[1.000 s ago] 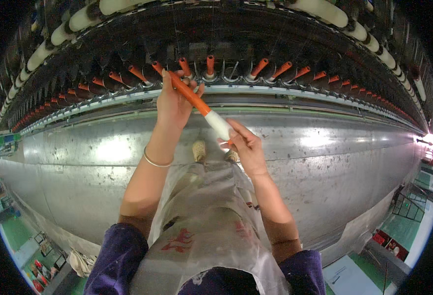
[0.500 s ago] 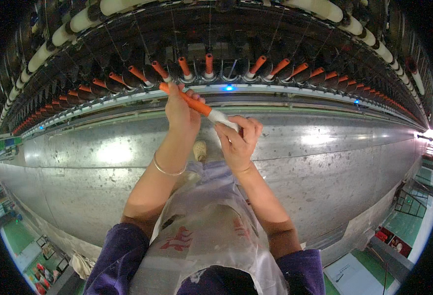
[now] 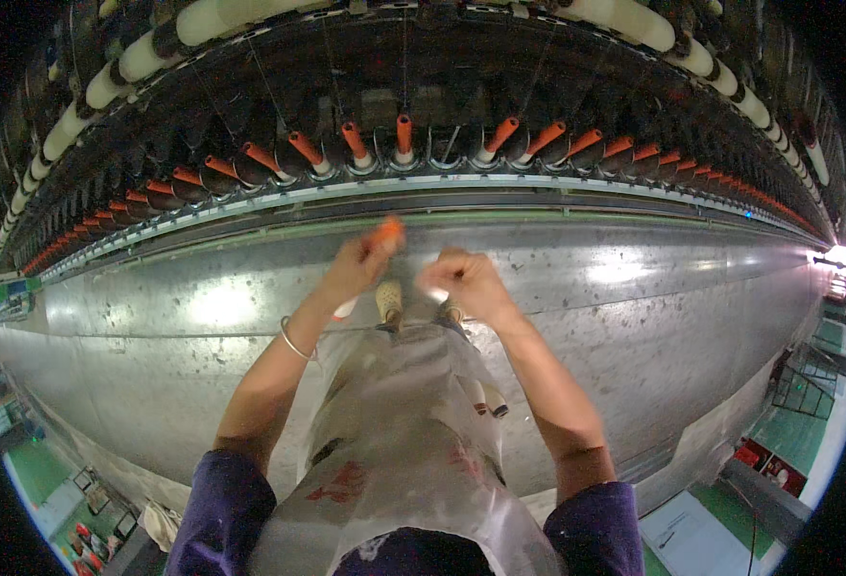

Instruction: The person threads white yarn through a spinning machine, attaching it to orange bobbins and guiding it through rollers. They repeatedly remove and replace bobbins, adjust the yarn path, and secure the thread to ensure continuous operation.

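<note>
From the head view, I see my left hand [image 3: 357, 269] clamped around an orange-tipped bobbin [image 3: 387, 233], at 12 o'clock from my apron [image 3: 404, 403]. My right hand [image 3: 466, 280], at its 3 o'clock, is curled shut; on what, I cannot tell. Spindle row [image 3: 404, 144] stands beyond.

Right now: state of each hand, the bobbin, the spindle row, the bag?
Left hand: closed around the bobbin.
Bobbin: orange, tilted, held in front of the machine, off the spindles.
Right hand: fist-like, beside the left; contents too blurred to tell.
Spindle row: orange bobbins seated upright.
Plastic bag: hangs at the waist, bobbins inside.
</note>
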Motion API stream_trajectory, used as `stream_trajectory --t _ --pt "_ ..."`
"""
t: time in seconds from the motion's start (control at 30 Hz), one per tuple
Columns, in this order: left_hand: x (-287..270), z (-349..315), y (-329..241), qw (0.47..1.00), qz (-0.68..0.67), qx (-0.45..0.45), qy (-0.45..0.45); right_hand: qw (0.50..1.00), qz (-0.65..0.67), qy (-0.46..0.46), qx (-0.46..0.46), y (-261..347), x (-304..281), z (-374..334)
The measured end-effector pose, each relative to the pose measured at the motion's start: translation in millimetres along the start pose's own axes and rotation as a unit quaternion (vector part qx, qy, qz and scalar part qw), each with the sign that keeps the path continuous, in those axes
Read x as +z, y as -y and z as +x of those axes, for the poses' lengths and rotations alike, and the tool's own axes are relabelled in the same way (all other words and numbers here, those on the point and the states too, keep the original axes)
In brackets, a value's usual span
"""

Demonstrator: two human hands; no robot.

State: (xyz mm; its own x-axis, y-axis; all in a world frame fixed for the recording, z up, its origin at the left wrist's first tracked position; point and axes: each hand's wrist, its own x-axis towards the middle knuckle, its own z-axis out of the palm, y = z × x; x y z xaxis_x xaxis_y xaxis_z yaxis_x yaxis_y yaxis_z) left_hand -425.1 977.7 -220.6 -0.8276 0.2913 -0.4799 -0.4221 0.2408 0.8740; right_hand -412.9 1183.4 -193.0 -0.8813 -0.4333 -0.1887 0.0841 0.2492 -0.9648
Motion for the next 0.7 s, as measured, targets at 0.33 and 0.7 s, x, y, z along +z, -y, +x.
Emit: stream_trajectory --t 0.33,0.7 --pt "-212.9 -85.3 108.4 0.812 0.498 -0.296 -0.069 0.882 -0.375 -0.265 -0.106 -102.9 -72.8 63.2" --pt "-291.9 -116.1 70.3 0.947 -0.081 -0.105 -0.294 0.857 -0.512 -0.06 -0.001 -101.9 -40.3 95.1"
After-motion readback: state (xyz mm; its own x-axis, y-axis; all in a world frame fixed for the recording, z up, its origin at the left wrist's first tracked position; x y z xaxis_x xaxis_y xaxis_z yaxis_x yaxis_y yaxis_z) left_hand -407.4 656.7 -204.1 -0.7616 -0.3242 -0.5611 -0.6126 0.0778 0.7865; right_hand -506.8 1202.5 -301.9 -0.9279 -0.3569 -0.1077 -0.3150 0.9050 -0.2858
